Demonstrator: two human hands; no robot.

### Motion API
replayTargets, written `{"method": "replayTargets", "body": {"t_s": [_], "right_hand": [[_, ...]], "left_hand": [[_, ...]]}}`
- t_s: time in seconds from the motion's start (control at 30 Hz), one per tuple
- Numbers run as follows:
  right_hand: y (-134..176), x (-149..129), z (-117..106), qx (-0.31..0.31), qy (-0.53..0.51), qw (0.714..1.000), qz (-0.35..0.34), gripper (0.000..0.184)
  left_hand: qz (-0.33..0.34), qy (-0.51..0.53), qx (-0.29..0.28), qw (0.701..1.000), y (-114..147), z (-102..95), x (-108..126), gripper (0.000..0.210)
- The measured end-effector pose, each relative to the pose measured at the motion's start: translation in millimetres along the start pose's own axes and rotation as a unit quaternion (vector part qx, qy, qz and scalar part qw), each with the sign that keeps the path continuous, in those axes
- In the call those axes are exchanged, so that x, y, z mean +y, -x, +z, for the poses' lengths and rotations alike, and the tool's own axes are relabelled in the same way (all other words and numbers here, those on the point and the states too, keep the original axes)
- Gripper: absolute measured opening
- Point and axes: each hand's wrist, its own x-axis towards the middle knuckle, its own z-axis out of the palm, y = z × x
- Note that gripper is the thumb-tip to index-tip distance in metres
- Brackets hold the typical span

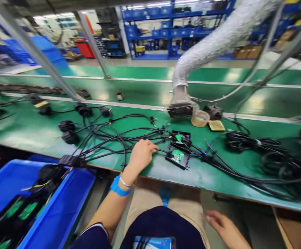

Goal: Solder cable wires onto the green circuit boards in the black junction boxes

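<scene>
Blue badge (161, 243) bears illegible print; left grip (142, 153) pinches black cable (162, 150), right grip (225, 225) apart.

1. Left hand (142, 155): its own back hides most of the fingertips, so its hold on the black cable (162, 150) cannot be told.
2. Right hand (222, 225): blurred, its forearm cut off by the bottom edge.
3. Blue bin (64, 209): cut off at left and bottom.
4. Green circuit board (178, 156): parts too small to tell.
5. Badge (161, 242): cut off below, print unreadable.
</scene>
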Motion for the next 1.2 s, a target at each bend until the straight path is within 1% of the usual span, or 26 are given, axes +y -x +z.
{"method": "replayTargets", "body": {"t_s": [0.07,0.1,0.13,0.2,0.23,0.27,0.3,0.33,0.37,0.4,0.47,0.53,0.6,0.63,0.67,0.73,0.77,0.8,0.83,0.87,0.93,0.97,1.0,1.03,1.13,1.2], "right_hand": [[-0.2,-16.2,-30.2,-0.025,-0.006,0.999,-0.032,0.025],[-8.8,-26.0,-46.4,-0.011,0.002,0.998,-0.064,0.022],[-22.3,-35.2,-61.2,0.027,0.022,0.995,-0.096,0.02],[-59.8,-46.6,-81.2,0.144,0.092,0.974,-0.149,0.016],[-80.9,-47.3,-85.1,0.183,0.143,0.961,-0.153,0.02],[-101.1,-44.6,-85.1,0.209,0.199,0.947,-0.139,0.029],[-119.0,-39.3,-82.5,0.215,0.253,0.936,-0.113,0.039],[-133.1,-32.5,-78.6,0.207,0.292,0.929,-0.091,0.048],[-142.8,-25.5,-74.9,0.191,0.312,0.927,-0.079,0.053],[-147.8,-19.5,-72.8,0.172,0.313,0.931,-0.08,0.053],[-146.5,-13.7,-76.3,0.161,0.269,0.942,-0.115,0.043],[-137.0,-16.2,-89.1,0.195,0.211,0.946,-0.149,0.035],[-127.9,-22.0,-103.4,0.227,0.159,0.947,-0.164,0.03],[-125.1,-24.2,-108.3,0.22,0.142,0.95,-0.169,0.028],[-123.8,-25.4,-110.6,0.198,0.134,0.955,-0.175,0.027],[-125.0,-24.8,-108.4,0.143,0.144,0.961,-0.185,0.029],[-126.8,-24.0,-104.9,0.133,0.155,0.962,-0.181,0.032],[-128.9,-23.6,-100.6,0.148,0.172,0.959,-0.169,0.038],[-130.9,-24.1,-96.2,0.184,0.195,0.952,-0.15,0.045],[-132.8,-25.6,-92.0,0.231,0.225,0.938,-0.128,0.054],[-135.9,-30.7,-84.5,0.316,0.295,0.897,-0.091,0.068],[-137.2,-32.8,-81.2,0.337,0.33,0.878,-0.082,0.069],[-138.4,-33.8,-78.1,0.339,0.358,0.867,-0.075,0.065],[-139.4,-33.1,-75.3,0.326,0.377,0.864,-0.07,0.058],[-141.5,-21.4,-71.5,0.278,0.389,0.878,-0.038,0.041],[-143.9,-12.0,-76.3,0.257,0.354,0.899,-0.029,0.038]], "left_hand": [[0.022,0.02,-0.011,0.999,-3.3,-3.8,5.2,0.027],[0.04,0.031,-0.023,0.998,-3.1,-6.0,11.2,0.035],[0.064,0.044,-0.04,0.996,-2.9,-7.8,18.4,0.043],[0.122,0.064,-0.085,0.987,-5.3,-8.8,32.3,0.052],[0.149,0.067,-0.11,0.98,-8.0,-7.4,37.1,0.049],[0.17,0.065,-0.13,0.975,-11.0,-4.9,39.8,0.042],[0.184,0.061,-0.143,0.971,-13.5,-1.7,40.5,0.034],[0.191,0.056,-0.148,0.969,-15.0,2.0,39.5,0.027],[0.192,0.053,-0.147,0.969,-14.9,5.6,37.2,0.022],[0.19,0.053,-0.139,0.97,-13.2,8.9,34.4,0.021],[0.18,0.061,-0.111,0.975,-6.1,13.3,29.0,0.022],[0.167,0.071,-0.083,0.98,1.9,14.8,25.8,0.022],[0.145,0.073,-0.063,0.985,6.7,14.0,24.7,0.022],[0.135,0.072,-0.059,0.986,7.4,13.1,24.7,0.022],[0.129,0.071,-0.06,0.987,6.9,12.0,24.8,0.022],[0.123,0.073,-0.07,0.987,3.7,9.3,25.5,0.022],[0.121,0.076,-0.076,0.987,1.7,7.9,26.1,0.022],[0.119,0.08,-0.079,0.987,-0.1,6.8,26.8,0.022],[0.118,0.084,-0.082,0.986,-1.6,6.1,27.6,0.023],[0.119,0.087,-0.084,0.986,-2.6,5.8,28.5,0.024],[0.131,0.089,-0.089,0.983,-3.3,6.8,30.4,0.024],[0.142,0.088,-0.091,0.982,-3.2,7.9,31.3,0.021],[0.155,0.087,-0.092,0.98,-2.9,9.1,32.2,0.018],[0.172,0.088,-0.095,0.977,-2.6,10.4,33.0,0.015],[0.216,0.115,-0.112,0.963,-1.9,13.2,35.1,0.012],[0.23,0.133,-0.121,0.956,-1.7,13.9,36.3,0.011]]}}
